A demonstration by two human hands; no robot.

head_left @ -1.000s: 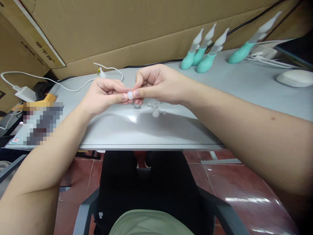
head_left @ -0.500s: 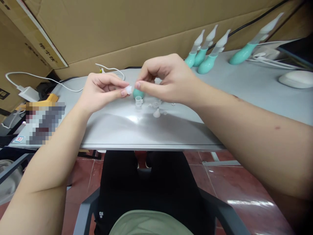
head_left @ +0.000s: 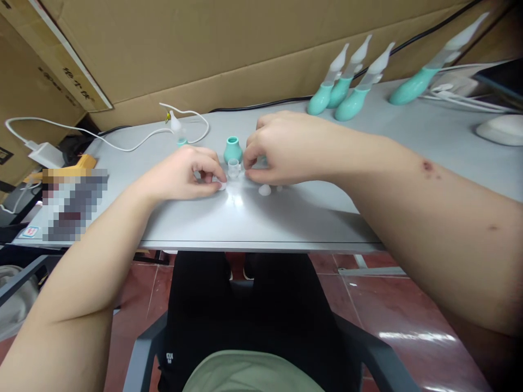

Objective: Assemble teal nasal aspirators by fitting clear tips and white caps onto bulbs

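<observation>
My left fingers (head_left: pixel 204 189) pinched a white piece (head_left: pixel 223 186) near frame centre, tips only, likely because it was tiny. My right fingers (head_left: pixel 261 175) curled beside the clear cup (head_left: pixel 233 170); couldn't tell if gripping.

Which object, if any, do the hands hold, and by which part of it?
The left hand appears to pinch a small white piece at its left edge. For the right hand, I cannot tell.
</observation>
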